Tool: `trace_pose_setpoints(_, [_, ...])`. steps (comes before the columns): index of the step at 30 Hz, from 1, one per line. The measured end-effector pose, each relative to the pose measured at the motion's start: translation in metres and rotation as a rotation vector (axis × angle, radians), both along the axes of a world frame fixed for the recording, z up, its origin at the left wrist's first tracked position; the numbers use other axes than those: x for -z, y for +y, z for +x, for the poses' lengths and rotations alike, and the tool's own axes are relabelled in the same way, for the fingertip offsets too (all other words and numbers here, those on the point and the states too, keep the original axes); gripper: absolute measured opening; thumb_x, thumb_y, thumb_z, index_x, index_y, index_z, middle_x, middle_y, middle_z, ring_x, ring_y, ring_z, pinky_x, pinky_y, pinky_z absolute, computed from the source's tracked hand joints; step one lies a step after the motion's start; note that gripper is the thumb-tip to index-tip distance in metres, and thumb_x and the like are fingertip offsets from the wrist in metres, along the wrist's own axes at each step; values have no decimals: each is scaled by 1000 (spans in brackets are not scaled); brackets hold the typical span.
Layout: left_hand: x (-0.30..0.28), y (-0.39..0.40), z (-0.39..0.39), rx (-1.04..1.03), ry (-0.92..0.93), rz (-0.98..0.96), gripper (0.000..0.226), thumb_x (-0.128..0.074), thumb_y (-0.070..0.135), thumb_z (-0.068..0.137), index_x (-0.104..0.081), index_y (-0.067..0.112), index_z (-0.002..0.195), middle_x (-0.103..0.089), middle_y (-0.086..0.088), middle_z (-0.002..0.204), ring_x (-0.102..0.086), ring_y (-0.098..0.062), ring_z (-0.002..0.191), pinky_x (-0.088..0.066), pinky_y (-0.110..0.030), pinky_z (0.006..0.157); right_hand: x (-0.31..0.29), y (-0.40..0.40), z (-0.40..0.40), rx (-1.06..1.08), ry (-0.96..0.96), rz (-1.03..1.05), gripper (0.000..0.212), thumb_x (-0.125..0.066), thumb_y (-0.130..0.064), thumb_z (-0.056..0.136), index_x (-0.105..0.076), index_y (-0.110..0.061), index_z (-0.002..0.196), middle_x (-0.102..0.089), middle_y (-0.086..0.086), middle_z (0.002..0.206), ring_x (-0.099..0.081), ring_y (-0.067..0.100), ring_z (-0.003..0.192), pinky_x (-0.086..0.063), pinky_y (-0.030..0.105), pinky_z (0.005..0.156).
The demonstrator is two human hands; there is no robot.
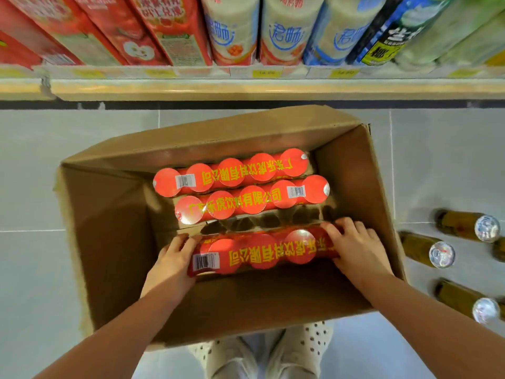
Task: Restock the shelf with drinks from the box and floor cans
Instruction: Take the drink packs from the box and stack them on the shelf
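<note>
Head view: at the near edge, two pale perforated shoes (262, 354) are seen on the grey tiled floor (32, 187), just behind the open cardboard box (109, 236). Both bare forearms are extended forward and down into the box from the lower corners. The left hand (172, 266) is curled around the left end of a shrink-wrapped red pack of drinks (262, 253), with the fingers (181, 242) hooked over its far upper edge. The right hand (355, 247) is pressed against the pack's right end, its fingertips (338, 225) laid over the top. The pack is thus gripped between the two hands, at the near side of the box's contents.

Beyond it, a row of empty dark hollows in a cardboard tray (262, 218) is exposed. Further in, two more red wrapped packs (246, 184) are lying side by side against the far wall of the box.

To the right, loose brown cans (429, 250) with silver tops are standing on the floor, apart from the box.

Farthest away, the shelf (246, 88) is lined with red cartons (153, 28) and white bottles (287, 31), with yellow price tags (266, 73) along its edge.
</note>
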State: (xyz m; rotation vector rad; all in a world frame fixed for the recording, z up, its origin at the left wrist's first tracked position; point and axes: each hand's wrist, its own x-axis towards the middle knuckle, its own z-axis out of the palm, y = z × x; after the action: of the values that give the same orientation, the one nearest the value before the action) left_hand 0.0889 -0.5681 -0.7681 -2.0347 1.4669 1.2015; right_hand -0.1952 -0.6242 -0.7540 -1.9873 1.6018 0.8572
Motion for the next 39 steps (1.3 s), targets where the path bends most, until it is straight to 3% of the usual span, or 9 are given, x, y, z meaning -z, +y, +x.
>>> trace_pose_setpoints(3, [-61,-1,11,6,-17,-3,68,-63,18,80,-29,27,138,-30,-1,147,-37,-26,131,-39,-40,108,-59,6,9,21,-37,13,59,-66,-27,78,-40,-27,131,-49,8,129,-49,28,119,-42,41,100])
trace_pose_setpoints(6, [-128,-7,17,-15,-15,-10,70,-66,15,78,-30,23,138,-34,-3,145,-39,-26,130,-37,-39,108,-119,1,11,-6,-87,-105,66,-88,-24,38,-63,-19,99,-65,8,89,-67,29,80,-56,42,65])
trace_pose_setpoints(10, [-244,-14,24,-95,-32,-23,70,-68,11,74,-29,19,131,-50,-9,131,-53,-29,114,-47,-39,91,-230,-11,13,78,-194,30,63,-66,-23,72,-37,-25,128,-43,1,126,-44,26,120,-35,38,100])
trace_pose_setpoints(15, [-389,-35,32,-9,1,-108,65,-70,19,73,-29,21,124,-56,-3,123,-56,-23,107,-48,-32,84,-365,-28,7,190,-375,22,65,-69,-19,72,-37,-23,128,-40,6,123,-58,35,100,-49,43,82])
trace_pose_setpoints(22, [-595,-70,51,128,69,-347,65,-77,27,62,-37,16,113,-54,0,102,-58,-23,99,-43,-27,75,-563,-54,5,51,-507,-193,73,-74,-32,64,-44,-12,127,-40,6,106,-49,28,111,-45,35,93])
trace_pose_setpoints(26, [-690,-83,66,206,43,-505,62,-74,44,44,-39,28,93,-56,7,76,-55,-12,62,-48,-25,56,-653,-65,4,-25,-492,-320,74,-75,-28,66,-41,-18,130,-34,0,104,-48,24,111,-43,34,95])
trace_pose_setpoints(30, [-757,-90,78,287,7,-671,96,-59,54,28,-44,22,118,-56,1,98,-51,-17,83,-39,-26,67,-725,-68,8,-48,-496,-459,73,-75,-26,66,-41,-21,131,-35,0,102,-46,21,106,-41,32,90])
trace_pose_setpoints(34, [-799,-92,85,257,14,-842,79,-81,31,57,-43,20,126,-56,-5,109,-45,-15,88,-35,-23,62,-783,-64,14,-76,-481,-582,70,-75,-28,69,-43,-20,130,-36,-2,103,-45,18,104,-35,24,80])
trace_pose_setpoints(39, [-851,-90,100,165,172,-934,72,-81,39,48,-48,33,111,-54,0,104,-52,-18,90,-39,-23,68,-848,-58,17,-37,-552,-677,63,-74,-24,72,-46,-22,128,-39,2,102,-43,18,101,-30,21,80])
